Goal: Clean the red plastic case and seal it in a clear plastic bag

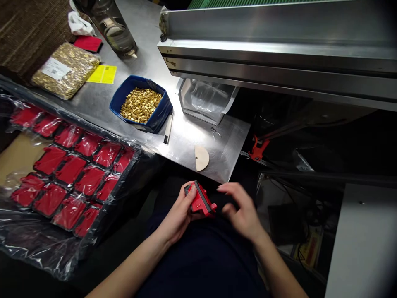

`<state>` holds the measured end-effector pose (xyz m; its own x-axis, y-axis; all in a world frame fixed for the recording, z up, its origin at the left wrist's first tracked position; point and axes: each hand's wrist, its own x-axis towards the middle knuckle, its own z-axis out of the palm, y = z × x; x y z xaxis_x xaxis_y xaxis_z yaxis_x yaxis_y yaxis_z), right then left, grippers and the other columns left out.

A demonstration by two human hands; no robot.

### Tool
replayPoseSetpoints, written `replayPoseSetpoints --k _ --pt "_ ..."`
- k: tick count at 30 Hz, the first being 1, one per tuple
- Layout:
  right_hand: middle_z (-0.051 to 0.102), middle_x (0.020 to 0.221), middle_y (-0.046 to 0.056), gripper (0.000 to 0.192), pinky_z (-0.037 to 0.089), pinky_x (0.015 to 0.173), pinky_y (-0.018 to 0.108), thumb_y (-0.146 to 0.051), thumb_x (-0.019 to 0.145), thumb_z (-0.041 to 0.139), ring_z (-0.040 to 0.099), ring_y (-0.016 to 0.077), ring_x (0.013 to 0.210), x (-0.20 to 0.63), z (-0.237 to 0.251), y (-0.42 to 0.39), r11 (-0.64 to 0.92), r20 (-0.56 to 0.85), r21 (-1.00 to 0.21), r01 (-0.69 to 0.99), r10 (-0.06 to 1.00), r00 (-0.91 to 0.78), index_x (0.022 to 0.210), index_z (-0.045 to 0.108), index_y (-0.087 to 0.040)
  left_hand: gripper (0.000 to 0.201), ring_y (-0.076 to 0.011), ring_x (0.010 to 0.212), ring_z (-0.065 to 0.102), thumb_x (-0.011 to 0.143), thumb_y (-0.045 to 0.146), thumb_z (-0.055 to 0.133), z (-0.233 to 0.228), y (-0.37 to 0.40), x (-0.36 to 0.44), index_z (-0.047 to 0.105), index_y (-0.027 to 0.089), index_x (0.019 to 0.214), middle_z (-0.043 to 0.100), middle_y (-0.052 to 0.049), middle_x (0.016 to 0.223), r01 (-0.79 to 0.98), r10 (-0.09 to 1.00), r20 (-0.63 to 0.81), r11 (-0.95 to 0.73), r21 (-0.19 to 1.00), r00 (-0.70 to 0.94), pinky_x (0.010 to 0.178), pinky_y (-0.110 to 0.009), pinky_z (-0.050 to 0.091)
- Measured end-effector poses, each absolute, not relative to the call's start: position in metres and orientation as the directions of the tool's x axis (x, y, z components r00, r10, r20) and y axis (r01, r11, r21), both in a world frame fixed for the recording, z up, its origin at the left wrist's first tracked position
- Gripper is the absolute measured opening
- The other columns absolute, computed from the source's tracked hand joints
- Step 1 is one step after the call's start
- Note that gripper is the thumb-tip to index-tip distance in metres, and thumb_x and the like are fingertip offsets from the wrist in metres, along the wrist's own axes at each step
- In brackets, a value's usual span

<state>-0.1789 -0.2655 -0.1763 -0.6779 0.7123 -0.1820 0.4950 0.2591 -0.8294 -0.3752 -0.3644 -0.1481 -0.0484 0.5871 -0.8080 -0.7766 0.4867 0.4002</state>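
Observation:
My left hand point(181, 211) is closed around a red and black plastic part point(201, 203), held above my lap with the thumb pressed on its upper side. Small gold-coloured spots show on the red face. To the right of the part, my right hand point(240, 209) hangs apart from it with thumb and forefinger separated; nothing shows between them. A blue bin point(116, 103) of small brass-coloured pieces point(141, 105) stands on the metal table point(186, 142). Near the table's front edge lies a pale half-round disc point(202, 158).
At left, a plastic-lined box point(124, 178) holds several red parts point(70, 169). A bag of brass pieces point(66, 70), yellow card point(103, 74), bottle point(116, 33), cutter point(168, 128) and clear tray point(206, 101) are on the table. A metal beam point(263, 54) overhangs the right side.

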Motion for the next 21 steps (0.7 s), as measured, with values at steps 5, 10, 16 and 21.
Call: replayPoseSetpoints --k 5,10,16,21 --pt "0.060 0.150 0.011 0.053 0.045 0.117 0.044 -0.038 0.102 0.056 0.058 0.0290 0.137 -0.203 -0.152 -0.303 0.183 -0.240 -0.863 0.471 0.672 -0.701 0.152 0.048 -0.025 0.056 -0.0295 0.123 0.066 0.098 0.062 0.055 -0.154 -0.362 -0.382 0.058 0.029 0.143 0.067 -0.010 0.140 -0.687 0.609 -0.790 0.547 0.478 -0.065 0.099 -0.045 0.059" --pt "0.075 0.123 0.008 0.037 0.061 0.091 0.035 -0.044 0.100 0.058 0.073 0.0246 0.106 -0.199 -0.147 -0.278 -0.530 -0.561 -0.824 0.201 0.712 -0.422 0.129 0.067 -0.023 0.048 -0.0290 0.154 0.038 0.105 0.052 0.047 -0.149 -0.361 -0.389 0.057 0.032 0.148 0.048 -0.002 0.164 -0.430 0.812 -0.579 0.498 0.753 -0.073 0.131 -0.045 0.024" --pt "0.076 0.078 0.005 0.034 0.050 0.040 0.020 -0.034 0.087 0.073 0.064 0.0131 0.049 -0.206 -0.148 -0.279 -0.944 -0.840 -0.321 -0.076 0.321 -0.437 0.116 0.071 -0.016 0.063 -0.0316 0.157 0.033 0.098 0.052 0.061 -0.138 -0.362 -0.384 0.047 0.034 0.156 0.041 -0.002 0.169 -0.388 0.915 -0.395 0.334 0.859 -0.087 0.130 -0.043 0.027" --pt "0.077 0.078 0.007 0.017 0.057 0.048 0.020 -0.027 0.093 0.063 0.069 0.0136 0.056 -0.207 -0.158 -0.291 -0.984 -0.851 -0.140 -0.109 0.176 -0.496 0.102 0.070 -0.014 0.059 -0.0329 0.151 0.044 0.099 0.052 0.059 -0.142 -0.363 -0.385 0.052 0.028 0.153 0.053 -0.007 0.160 -0.427 0.880 -0.456 0.364 0.828 -0.134 0.130 -0.047 0.028"
